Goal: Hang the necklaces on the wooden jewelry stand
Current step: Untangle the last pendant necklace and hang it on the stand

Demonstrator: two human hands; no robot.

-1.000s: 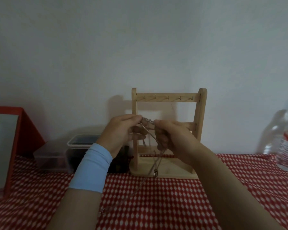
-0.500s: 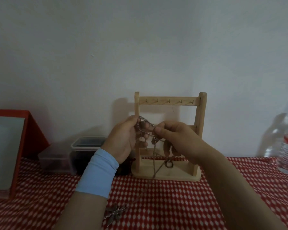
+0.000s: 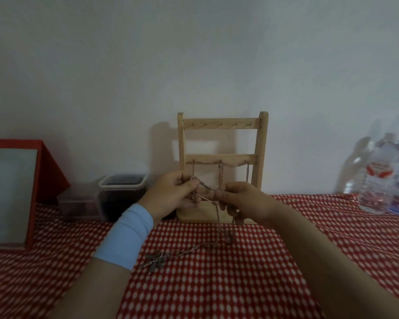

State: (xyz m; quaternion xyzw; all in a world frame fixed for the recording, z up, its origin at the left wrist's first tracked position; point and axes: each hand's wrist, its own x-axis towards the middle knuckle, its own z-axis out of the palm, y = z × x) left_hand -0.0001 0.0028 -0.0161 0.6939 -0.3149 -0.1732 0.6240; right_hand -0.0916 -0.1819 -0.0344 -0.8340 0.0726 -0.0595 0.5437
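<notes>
A wooden jewelry stand [image 3: 260,143] with two crossbars rises against the wall at the table's centre. Chains [image 3: 234,164] hang from hooks on its lower bar. In front of the stand's base, my left hand [image 3: 171,194] and my right hand [image 3: 242,199] pinch a silver necklace chain [image 3: 204,186] stretched between them. The rest of that chain drops to the tablecloth and trails left to a dragonfly-shaped pendant [image 3: 156,261]. A small ring pendant [image 3: 228,239] dangles below my right hand.
A red-framed board [image 3: 36,180] leans at the left. Two plastic containers [image 3: 122,183] sit between it and the stand. Clear water bottles [image 3: 382,178] stand at the right on the red-and-white patterned tablecloth [image 3: 217,284].
My hands have come down from the lower bar to the stand's base, uncovering the chains on it. The dragonfly pendant has come into view on the cloth.
</notes>
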